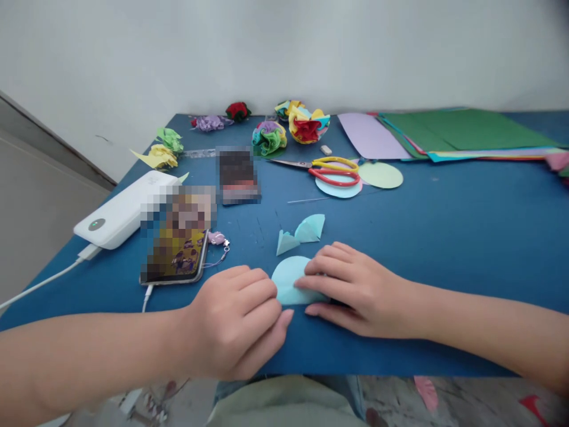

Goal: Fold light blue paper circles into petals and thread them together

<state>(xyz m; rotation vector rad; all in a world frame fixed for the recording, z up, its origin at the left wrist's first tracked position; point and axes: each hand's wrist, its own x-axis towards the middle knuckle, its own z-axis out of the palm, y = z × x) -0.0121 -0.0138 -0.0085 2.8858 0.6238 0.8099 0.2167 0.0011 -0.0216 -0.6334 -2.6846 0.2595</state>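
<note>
Left hand [237, 323] and right hand [355, 290], fingers pressed flat, pin folded light-blue paper semicircle [288, 283] onto blue table [444, 237]; two folded light-blue paper wedges [302, 232] just behind.

both forearms bare, no sleeves, no rings or watch; pale green garment at lap, blue jeans below

no readable txt anywhere; phone [175, 252] screen & card [237, 175] are blurred out.
</note>
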